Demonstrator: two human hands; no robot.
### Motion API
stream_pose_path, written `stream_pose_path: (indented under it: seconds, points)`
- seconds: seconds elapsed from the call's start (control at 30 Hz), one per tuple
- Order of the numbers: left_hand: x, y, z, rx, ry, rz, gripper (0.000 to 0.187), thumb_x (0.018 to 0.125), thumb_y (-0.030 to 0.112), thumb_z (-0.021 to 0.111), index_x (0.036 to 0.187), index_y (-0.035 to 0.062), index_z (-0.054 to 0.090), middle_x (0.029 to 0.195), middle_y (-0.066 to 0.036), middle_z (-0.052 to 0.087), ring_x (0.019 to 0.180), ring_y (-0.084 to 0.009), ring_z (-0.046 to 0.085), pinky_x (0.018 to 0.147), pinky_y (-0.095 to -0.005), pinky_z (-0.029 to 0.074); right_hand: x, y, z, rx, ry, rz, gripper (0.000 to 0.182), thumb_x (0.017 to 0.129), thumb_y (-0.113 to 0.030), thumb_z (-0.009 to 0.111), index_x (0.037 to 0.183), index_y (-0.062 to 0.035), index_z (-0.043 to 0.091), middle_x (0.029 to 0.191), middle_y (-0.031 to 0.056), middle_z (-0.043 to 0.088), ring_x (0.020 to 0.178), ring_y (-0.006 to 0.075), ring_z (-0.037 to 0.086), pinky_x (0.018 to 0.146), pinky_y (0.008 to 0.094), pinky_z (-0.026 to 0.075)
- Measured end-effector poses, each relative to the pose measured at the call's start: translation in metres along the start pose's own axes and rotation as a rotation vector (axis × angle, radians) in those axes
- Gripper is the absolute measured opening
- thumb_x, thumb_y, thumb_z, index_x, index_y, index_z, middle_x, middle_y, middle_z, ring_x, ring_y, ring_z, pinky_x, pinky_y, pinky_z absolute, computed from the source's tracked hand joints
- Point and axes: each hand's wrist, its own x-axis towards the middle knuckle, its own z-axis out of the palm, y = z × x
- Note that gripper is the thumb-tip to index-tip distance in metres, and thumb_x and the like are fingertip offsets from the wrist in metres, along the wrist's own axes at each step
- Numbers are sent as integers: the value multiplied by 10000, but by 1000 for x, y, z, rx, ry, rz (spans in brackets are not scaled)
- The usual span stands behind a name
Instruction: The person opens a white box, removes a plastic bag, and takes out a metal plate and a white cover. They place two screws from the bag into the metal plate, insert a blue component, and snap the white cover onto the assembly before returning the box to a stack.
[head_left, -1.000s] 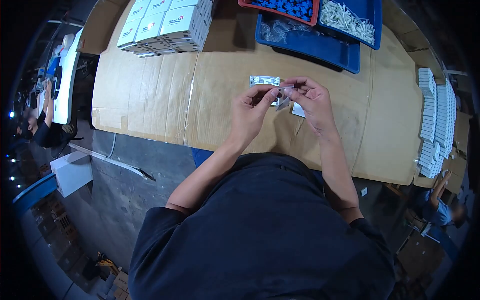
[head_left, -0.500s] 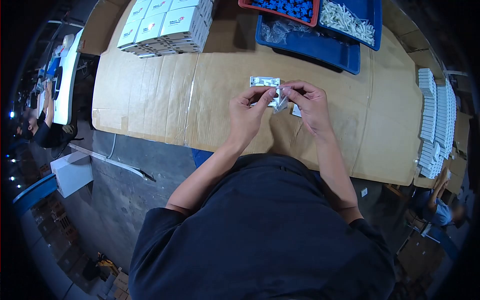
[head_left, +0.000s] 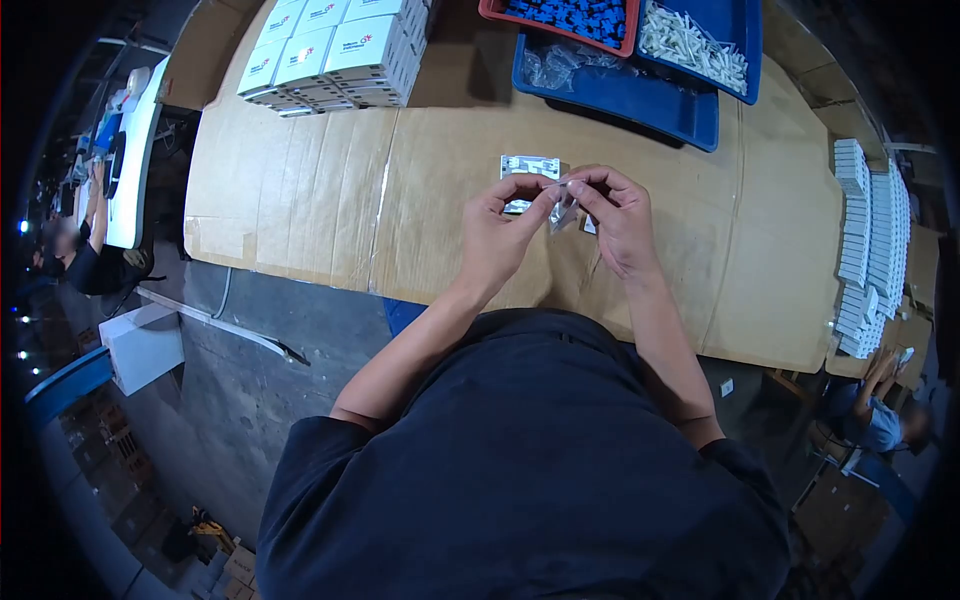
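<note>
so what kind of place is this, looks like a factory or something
Probably a packing or assembly workshop. The cardboard-covered table carries stacked white boxes and blue trays of small parts, and both hands, left and right, hold a small clear bag.

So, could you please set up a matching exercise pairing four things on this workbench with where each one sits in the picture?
Things:
1. stack of white boxes
2. red tray of blue parts
3. small clear bag
4. rows of white pieces

Places:
A. pinched between the left hand and right hand
B. top left of the cardboard-covered table
C. right edge of the table
D. top centre, beside a blue tray

Pairs: 1-B, 2-D, 3-A, 4-C
</note>
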Motion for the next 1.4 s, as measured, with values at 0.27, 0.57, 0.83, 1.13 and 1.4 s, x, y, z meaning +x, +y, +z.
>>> stream_pose_path:
  seconds: [0.27, 0.57, 0.83, 1.13, 1.4]
  points:
    - [-1, 5, 0, 48, 0, 5, 179, 971, 105, 747, 1095, -24, 737, 1016, -44, 737, 941, -102, 642, 861, -256, 503, -1, 2, -2, -36, -63, -13, 134, 983, -41, 700, 1108, -2, 725, 1010, 29, 723, 906, 80, 647, 798, 234, 515]
    - [2, -2, -4, -33, -42, -64, 141, 975, 92, 736, 1062, -20, 734, 995, -36, 731, 931, -86, 644, 834, -241, 512, 0, 5, 1, -73, -53, -54, 104, 980, -25, 697, 1071, 3, 737, 1012, 29, 721, 903, 83, 646, 797, 239, 513]
    - [7, -3, -14, 53, -158, -5, 215, 1028, 173, 679, 1129, -13, 717, 1032, -43, 733, 977, -96, 654, 882, -267, 520, 3, 4, -13, -105, -133, -60, 69, 942, -10, 732, 1006, -14, 756, 1011, 44, 716, 937, 106, 648, 823, 250, 509]
    - [9, -16, -29, -547, -350, -651, 335, 1094, 309, 555, 1182, 18, 695, 1048, -65, 728, 896, -160, 692, 881, -317, 554, 5, -23, -18, -154, -248, -135, 149, 873, 58, 763, 994, -24, 791, 1153, 114, 713, 1094, 187, 656, 963, 307, 528]
    - [5, -10, -23, -488, -179, -531, 192, 1000, 184, 720, 1128, 40, 722, 997, -32, 723, 897, -126, 683, 855, -317, 557, -2, -37, -27, -243, -280, -101, 178, 888, 14, 764, 1063, -16, 783, 1210, 128, 704, 1126, 192, 648, 981, 316, 538]
